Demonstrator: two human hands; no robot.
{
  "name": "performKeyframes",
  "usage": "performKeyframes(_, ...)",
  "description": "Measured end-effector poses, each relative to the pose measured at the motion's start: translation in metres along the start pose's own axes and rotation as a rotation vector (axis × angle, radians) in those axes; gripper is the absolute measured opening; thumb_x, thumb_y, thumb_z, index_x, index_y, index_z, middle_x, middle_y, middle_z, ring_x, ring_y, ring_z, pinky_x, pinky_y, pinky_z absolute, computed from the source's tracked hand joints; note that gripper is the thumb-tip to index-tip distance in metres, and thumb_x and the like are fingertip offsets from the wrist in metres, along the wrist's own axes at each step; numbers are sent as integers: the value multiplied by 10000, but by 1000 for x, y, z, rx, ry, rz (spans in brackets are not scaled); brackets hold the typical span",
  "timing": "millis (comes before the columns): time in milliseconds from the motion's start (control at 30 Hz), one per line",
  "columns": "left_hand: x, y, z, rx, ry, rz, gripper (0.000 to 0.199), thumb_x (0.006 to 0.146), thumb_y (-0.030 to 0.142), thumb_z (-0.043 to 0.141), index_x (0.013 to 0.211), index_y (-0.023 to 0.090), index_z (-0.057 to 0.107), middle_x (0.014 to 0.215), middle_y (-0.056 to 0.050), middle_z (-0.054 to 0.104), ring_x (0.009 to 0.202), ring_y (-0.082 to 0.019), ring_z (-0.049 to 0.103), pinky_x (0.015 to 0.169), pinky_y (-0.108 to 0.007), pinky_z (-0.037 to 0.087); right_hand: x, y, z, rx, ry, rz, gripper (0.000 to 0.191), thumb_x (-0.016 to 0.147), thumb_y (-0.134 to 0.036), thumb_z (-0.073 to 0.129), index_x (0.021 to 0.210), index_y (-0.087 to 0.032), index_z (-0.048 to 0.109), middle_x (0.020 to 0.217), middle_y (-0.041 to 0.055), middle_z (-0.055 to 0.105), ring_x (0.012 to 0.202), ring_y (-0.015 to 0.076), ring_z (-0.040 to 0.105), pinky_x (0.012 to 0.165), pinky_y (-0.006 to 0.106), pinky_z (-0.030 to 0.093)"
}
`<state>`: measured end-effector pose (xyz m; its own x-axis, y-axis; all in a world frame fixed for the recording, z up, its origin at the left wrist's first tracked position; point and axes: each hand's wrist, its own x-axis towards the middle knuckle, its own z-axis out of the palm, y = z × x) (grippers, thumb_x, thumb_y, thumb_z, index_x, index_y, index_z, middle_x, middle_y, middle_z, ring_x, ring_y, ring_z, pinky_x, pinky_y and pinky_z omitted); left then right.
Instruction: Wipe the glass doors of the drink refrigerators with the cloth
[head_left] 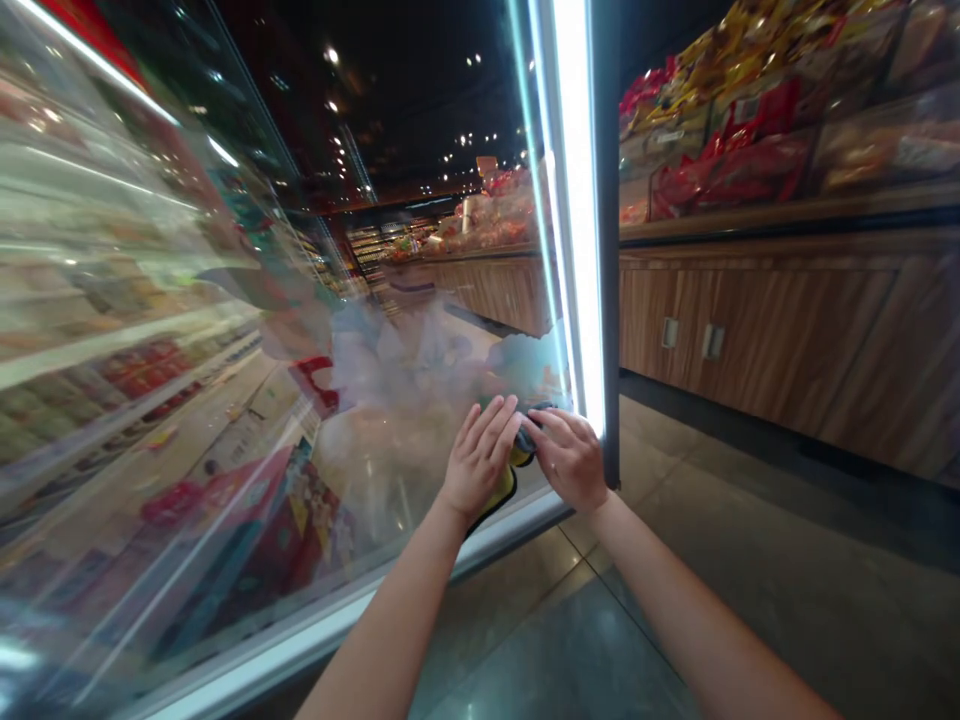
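Note:
A yellow cloth-like piece with black edging point(498, 496) lies against a large glass pane point(405, 450); I cannot tell its exact kind. My left hand point(482, 458) rests on it, open, with its fingers stretched out and pointing up. Close beside it, my right hand point(571, 458) bends its fingers over the dark upper end of the same piece, near the pane's lit edge. Both hands hide much of the piece.
A bright light strip point(581, 200) runs up the pane's dark frame. Blurred shelves of packaged goods point(142, 370) show on the left, among reflections. On the right, wooden cabinets point(765, 350) carry heaped bagged goods point(742, 150) above a tiled floor point(675, 560).

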<state>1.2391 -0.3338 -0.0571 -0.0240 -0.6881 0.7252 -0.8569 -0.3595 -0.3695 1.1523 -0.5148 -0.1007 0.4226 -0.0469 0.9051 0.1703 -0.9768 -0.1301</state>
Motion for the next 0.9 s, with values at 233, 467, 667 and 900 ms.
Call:
performKeyframes(233, -39, 7, -9, 93, -102, -169, 444, 951, 159, 503, 1352, 293, 638, 1173, -74, 740, 1078, -194, 677, 1062, -325, 432, -39, 29, 6, -42, -2, 126, 295, 936, -95, 515, 900, -243, 767, 865, 53, 681, 821, 198, 583, 782, 304, 483)
performKeyframes(467, -22, 27, -9, 0, -194, -437, 175, 826, 79, 527, 867, 237, 589, 837, -35, 629, 731, -193, 613, 640, -287, 486, -27, 7, 13, 46, -20, 181, 357, 818, -24, 495, 966, -246, 732, 895, 49, 685, 852, 218, 602, 743, 316, 498)
performKeyframes(667, 19, 70, 19, -530, 96, -819, 244, 809, 139, 558, 1042, 207, 586, 969, -58, 699, 878, -198, 690, 770, -317, 581, -35, 2, 7, 169, 142, 171, 584, 925, -122, 398, 1487, -250, 493, 1334, 110, 648, 1246, 267, 621, 1025, 441, 543)
performKeyframes(900, -1, 84, 7, -833, -99, -750, 490, 1019, 218, 345, 1473, 222, 530, 1443, -91, 628, 1320, -219, 585, 1101, -425, 503, -38, -4, 9, -8, 147, 114, 660, 989, -215, 503, 1615, -286, 305, 1595, 159, 431, 1454, 336, 461, 1115, 499, 495)
